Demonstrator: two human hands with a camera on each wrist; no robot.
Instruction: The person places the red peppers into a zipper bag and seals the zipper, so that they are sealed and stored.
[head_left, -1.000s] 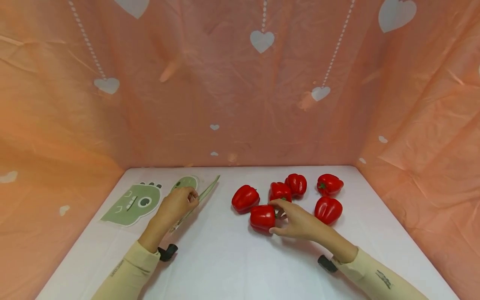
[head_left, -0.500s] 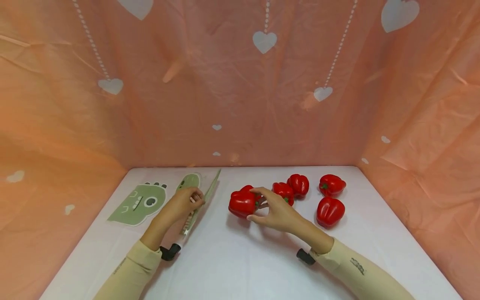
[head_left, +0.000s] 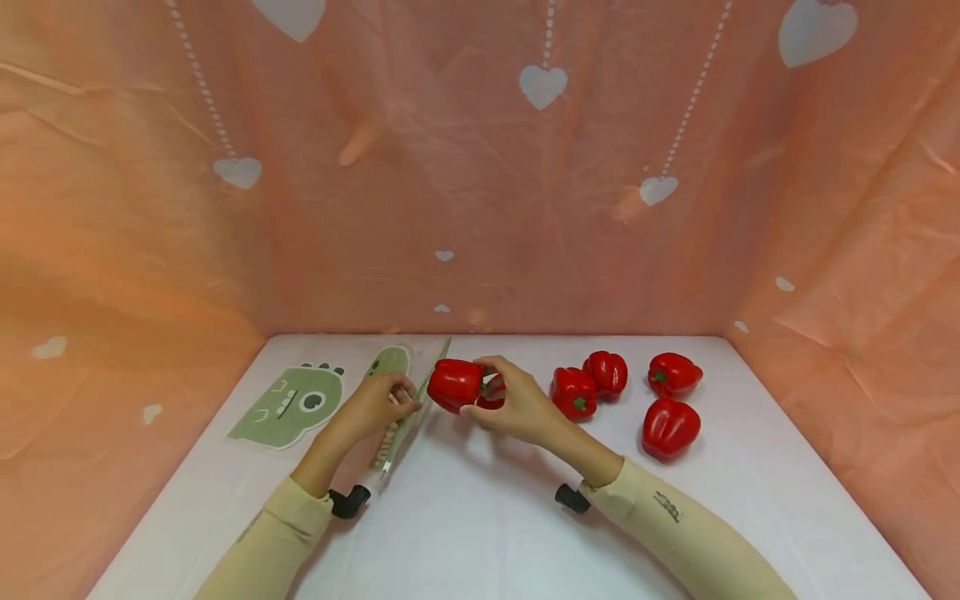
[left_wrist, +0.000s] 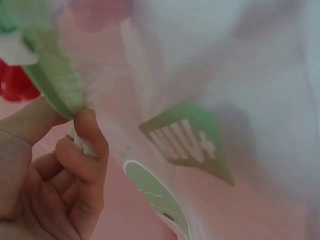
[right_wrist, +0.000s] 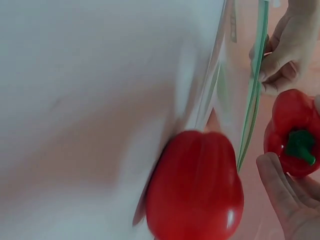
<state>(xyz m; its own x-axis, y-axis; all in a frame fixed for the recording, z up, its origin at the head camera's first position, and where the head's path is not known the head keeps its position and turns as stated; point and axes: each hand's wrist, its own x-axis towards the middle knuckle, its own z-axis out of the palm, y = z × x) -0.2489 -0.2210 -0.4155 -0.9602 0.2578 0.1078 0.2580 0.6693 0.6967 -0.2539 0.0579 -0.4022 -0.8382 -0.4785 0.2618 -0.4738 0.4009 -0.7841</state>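
My left hand [head_left: 378,406] pinches the green-edged rim of a clear zip bag [head_left: 285,408] printed with green cartoon dinosaurs. In the left wrist view, the thumb and forefinger meet on that green rim [left_wrist: 62,95]. My right hand [head_left: 525,408] grips a red bell pepper [head_left: 453,383] off the table, just right of the raised rim. Its green stem [right_wrist: 300,146] points back toward the right palm in the right wrist view. Another bell pepper [right_wrist: 195,185] lies on the table below, mostly hidden behind the right hand in the head view.
Right of my hands are more red bell peppers: two touching, a nearer one [head_left: 573,393] and a farther one [head_left: 606,375], then a pair at the right, back [head_left: 673,375] and front [head_left: 670,427]. A white table [head_left: 480,517] carries everything; orange heart-printed cloth [head_left: 495,208] encloses it.
My right hand has lifted the bell pepper and carried it left, past another pepper, to the bag's rim. My left hand has raised the rim slightly, keeping its pinch.
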